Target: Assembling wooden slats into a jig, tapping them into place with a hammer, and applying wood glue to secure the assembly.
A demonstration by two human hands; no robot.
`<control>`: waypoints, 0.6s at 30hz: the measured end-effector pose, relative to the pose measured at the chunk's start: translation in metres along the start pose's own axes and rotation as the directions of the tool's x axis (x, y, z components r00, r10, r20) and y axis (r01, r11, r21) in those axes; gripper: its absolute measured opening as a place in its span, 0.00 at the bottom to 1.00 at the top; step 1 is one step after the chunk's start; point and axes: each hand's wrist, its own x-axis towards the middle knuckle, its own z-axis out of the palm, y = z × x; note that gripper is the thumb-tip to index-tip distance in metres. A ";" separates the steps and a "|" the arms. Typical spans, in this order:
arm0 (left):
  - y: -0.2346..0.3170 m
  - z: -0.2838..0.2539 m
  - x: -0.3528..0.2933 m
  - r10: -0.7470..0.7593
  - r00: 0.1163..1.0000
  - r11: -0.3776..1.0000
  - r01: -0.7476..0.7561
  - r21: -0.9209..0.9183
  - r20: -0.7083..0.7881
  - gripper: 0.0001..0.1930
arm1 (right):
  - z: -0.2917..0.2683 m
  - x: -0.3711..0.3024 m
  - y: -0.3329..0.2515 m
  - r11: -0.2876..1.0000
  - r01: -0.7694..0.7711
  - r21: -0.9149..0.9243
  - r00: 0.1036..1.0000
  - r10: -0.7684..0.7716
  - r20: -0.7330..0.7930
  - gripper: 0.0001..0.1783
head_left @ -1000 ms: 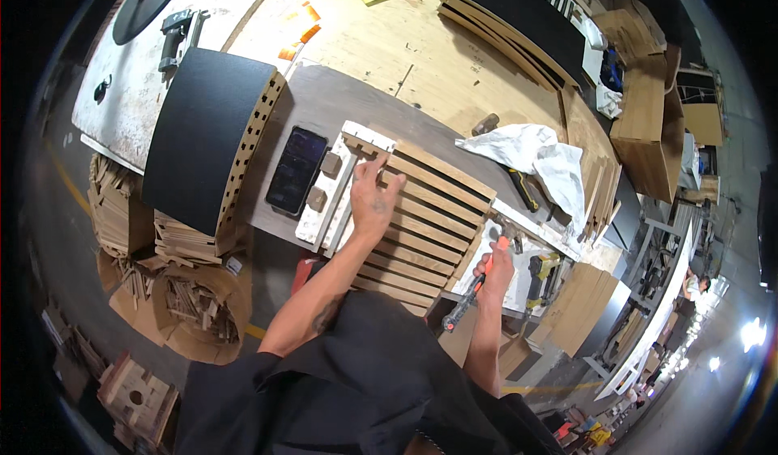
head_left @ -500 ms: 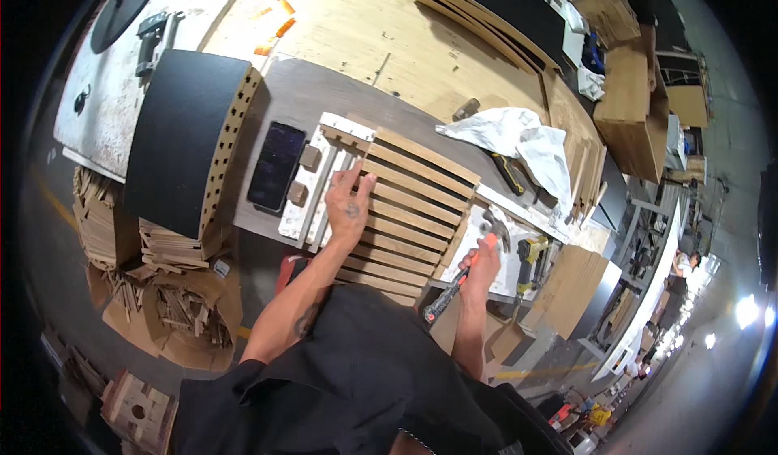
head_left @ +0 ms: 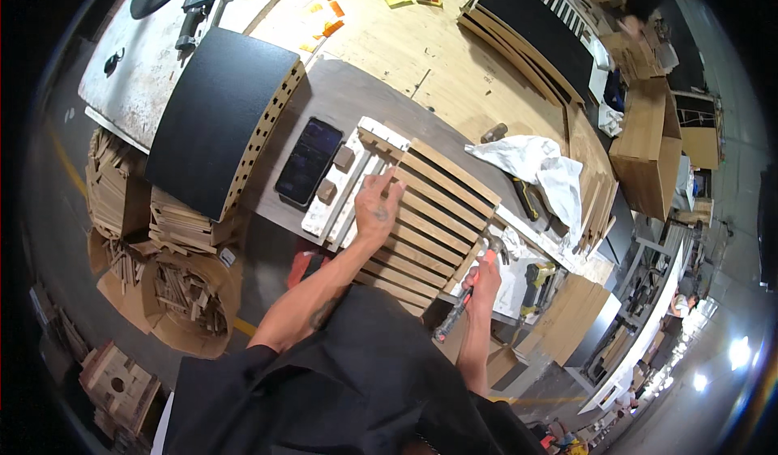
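Observation:
A slatted wooden panel (head_left: 440, 212) lies before me, its parallel light-brown slats separated by dark gaps. Its left side sits against a white jig (head_left: 322, 216) with metal rails and two small wood blocks. My left hand (head_left: 378, 205) rests at the left ends of the slats, fingers extended and thumb apart. In my right hand (head_left: 485, 283) is a hammer (head_left: 465, 301), gripped round its orange-and-black handle. The hammer's head is up, beside the panel's right edge; whether it touches the wood I cannot tell.
A phone (head_left: 309, 162) lies left of the jig, near a black-topped stack of boards (head_left: 219, 115). Beyond the panel are a white cloth (head_left: 539, 163) and yellow-black pliers (head_left: 527, 200). A drill (head_left: 535, 289) lies to the right. Cardboard boxes of wood offcuts (head_left: 190, 301) stand lower left.
The whole view has shifted, so the bench appears farther right. My right hand has brought the hammer closer to the panel's right edge. My left hand stays at the slat ends.

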 end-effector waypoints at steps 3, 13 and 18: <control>0.004 -0.007 0.000 -0.070 0.997 0.998 0.070 0.005 0.044 0.21 | 0.001 -0.005 -0.005 1.000 -0.011 -0.011 1.000 0.011 -0.004 0.06; 0.004 -0.029 -0.017 -0.040 0.989 0.996 0.030 0.079 0.140 0.24 | -0.026 -0.014 -0.002 0.995 -0.102 0.011 0.992 0.102 -0.077 0.10; -0.013 -0.022 -0.019 0.073 0.997 0.996 -0.074 0.049 0.017 0.17 | -0.017 -0.018 0.013 0.998 -0.056 0.032 0.991 0.060 -0.116 0.11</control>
